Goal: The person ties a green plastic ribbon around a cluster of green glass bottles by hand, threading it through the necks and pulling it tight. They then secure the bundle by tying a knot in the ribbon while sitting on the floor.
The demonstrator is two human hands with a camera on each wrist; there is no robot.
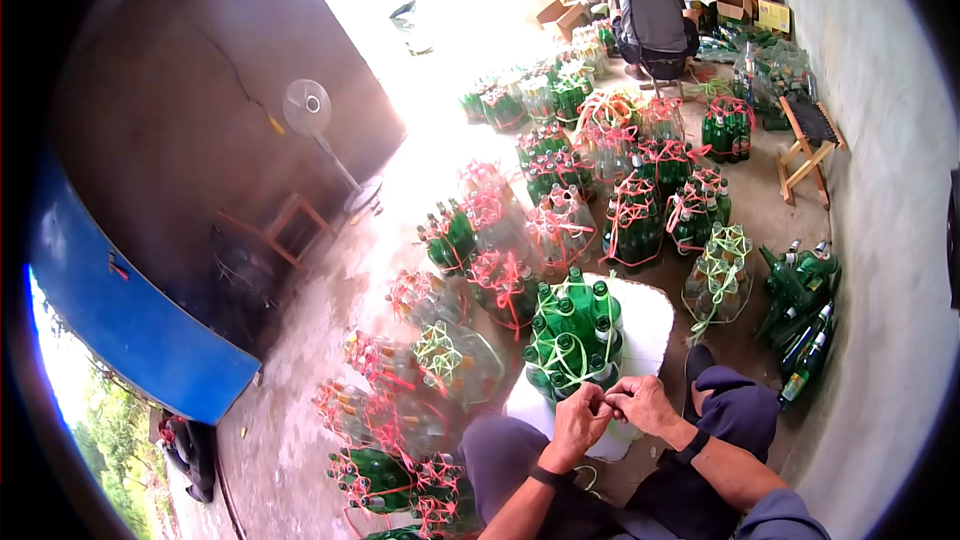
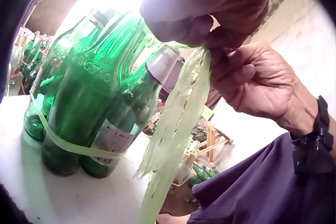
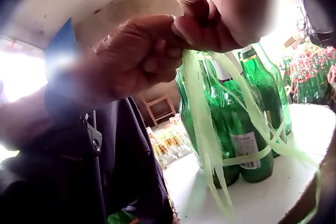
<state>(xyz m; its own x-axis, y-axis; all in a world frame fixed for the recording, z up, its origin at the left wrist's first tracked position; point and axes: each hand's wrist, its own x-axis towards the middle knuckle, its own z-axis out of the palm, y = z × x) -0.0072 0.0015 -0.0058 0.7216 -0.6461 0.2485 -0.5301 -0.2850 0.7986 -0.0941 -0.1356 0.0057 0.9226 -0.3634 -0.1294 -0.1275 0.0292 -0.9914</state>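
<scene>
Fingers point(image 3: 157, 61) of the left hand point(image 1: 578, 422) are curling tight against those of the right hand point(image 1: 645, 402), and both hands are pinching the loose ends of a pale green plastic string point(image 2: 176, 129) between them, knuckles touching. That string is showing as a flat, thin, half-clear ribbon, fraying into fine strands where it is hanging down below the grip, and its other lengths are running in taut bands round the bodies and across the necks of a bundle of green bottles point(image 1: 575, 335). These bottles are standing upright and packed shoulder to shoulder, glossy dark green glass with long narrow necks and paper labels low on their sides. They are sitting on a white board point(image 1: 650, 325), smooth and matte, just beyond the hands and in front of the person's knees. Around it, other bottle bundles point(image 1: 560, 225) bound in red string are crowding the rough concrete floor point(image 1: 750, 200).
</scene>
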